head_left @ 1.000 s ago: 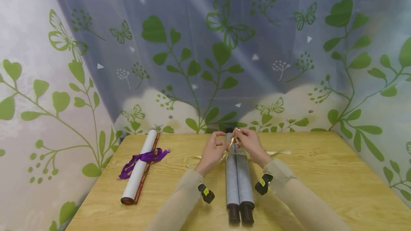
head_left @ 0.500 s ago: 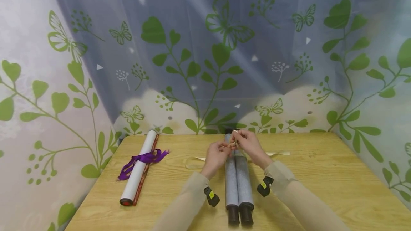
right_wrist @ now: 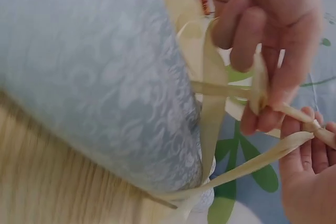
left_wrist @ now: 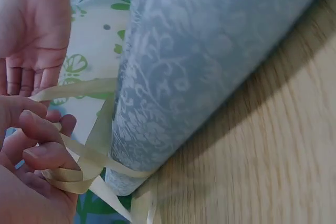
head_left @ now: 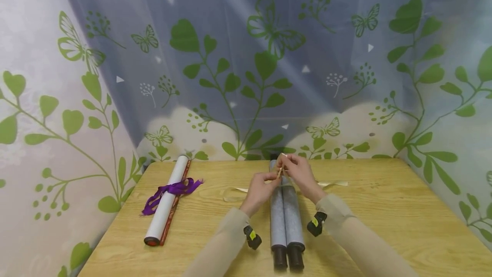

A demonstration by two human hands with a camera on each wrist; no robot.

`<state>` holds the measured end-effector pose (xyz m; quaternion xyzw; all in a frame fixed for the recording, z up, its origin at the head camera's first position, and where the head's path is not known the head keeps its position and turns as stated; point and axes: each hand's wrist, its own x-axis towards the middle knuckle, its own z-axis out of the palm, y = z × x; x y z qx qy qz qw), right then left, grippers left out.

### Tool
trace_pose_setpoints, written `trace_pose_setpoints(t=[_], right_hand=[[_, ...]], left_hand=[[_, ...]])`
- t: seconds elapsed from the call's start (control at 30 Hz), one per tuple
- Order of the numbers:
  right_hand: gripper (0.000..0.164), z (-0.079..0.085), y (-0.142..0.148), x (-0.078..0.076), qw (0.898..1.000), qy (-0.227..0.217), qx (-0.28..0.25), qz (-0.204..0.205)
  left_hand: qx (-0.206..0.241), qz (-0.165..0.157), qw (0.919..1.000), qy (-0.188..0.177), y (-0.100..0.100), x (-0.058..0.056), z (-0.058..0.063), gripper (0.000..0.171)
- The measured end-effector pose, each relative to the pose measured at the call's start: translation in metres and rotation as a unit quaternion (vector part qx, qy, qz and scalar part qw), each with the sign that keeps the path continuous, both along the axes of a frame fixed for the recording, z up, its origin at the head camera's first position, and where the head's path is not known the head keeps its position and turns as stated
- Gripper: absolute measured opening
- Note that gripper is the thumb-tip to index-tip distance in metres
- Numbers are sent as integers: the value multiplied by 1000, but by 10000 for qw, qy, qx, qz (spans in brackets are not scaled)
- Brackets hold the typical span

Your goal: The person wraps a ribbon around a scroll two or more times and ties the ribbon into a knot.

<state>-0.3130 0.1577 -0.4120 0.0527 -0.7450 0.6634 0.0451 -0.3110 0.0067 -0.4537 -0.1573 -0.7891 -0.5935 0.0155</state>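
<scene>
A grey-blue patterned hanging scroll (head_left: 277, 219), rolled from both ends into two side-by-side rolls with dark brown knobs, lies lengthwise on the table. A cream ribbon (right_wrist: 215, 108) goes around it near its far part. My left hand (head_left: 261, 189) pinches a loop of this ribbon above the scroll, with some of it wrapped by the curled fingers in the left wrist view. Close beside it, my right hand (head_left: 301, 174) pinches another part of the ribbon between thumb and fingertips. The ribbon's tails (head_left: 336, 183) spread out on both sides.
To the left lies a white rolled scroll (head_left: 169, 202) with a red patterned edge, tied with a purple ribbon (head_left: 178, 187). The wooden table (head_left: 369, 217) meets a leaf-and-butterfly printed curtain (head_left: 230, 76) at its back edge.
My left hand has shifted slightly right and toward me, its raised fingers closing in on the ribbon near the right fingertips. The right hand stays nearly in place; the scrolls lie still.
</scene>
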Motion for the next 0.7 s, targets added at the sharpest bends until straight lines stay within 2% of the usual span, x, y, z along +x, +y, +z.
trace_pose_setpoints(t=[0.07, 0.13, 0.23, 0.3, 0.37, 0.43, 0.5, 0.57, 0.63, 0.7], right_hand=[[35, 2, 2, 0, 9993, -150, -329, 97], [32, 3, 6, 0, 9969, -334, -676, 209], [31, 5, 16, -1, 9888, -600, -1327, 334], [30, 6, 24, -1, 9820, -668, -1710, 442], [30, 9, 33, 0, 9742, -697, -2084, 511], [29, 11, 43, 1, 9660, -694, -2417, 596], [28, 14, 53, 3, 9565, -658, -2755, 701], [28, 16, 63, 5, 9459, -608, -3082, 809], [27, 19, 74, 6, 9329, -544, -3439, 923], [27, 22, 85, 8, 9244, -426, -3652, 1010]], left_hand=[[-7, 30, 10000, 23, -2, 0, -1, 22], [-53, 193, 9997, 123, -5, 0, -1, 21], [-73, 456, 9986, 259, -12, -1, 0, 18], [160, 462, 9987, 165, -19, -5, 2, 17], [633, 284, 9975, -97, -27, -9, 6, 19], [1338, -29, 9898, -488, -35, -13, 11, 21], [1987, -372, 9755, -863, -44, -17, 17, 20], [2441, -576, 9615, -1123, -53, -20, 21, 17], [2563, -614, 9563, -1265, -62, -22, 25, 15], [2444, -584, 9594, -1277, -71, -24, 28, 15]])
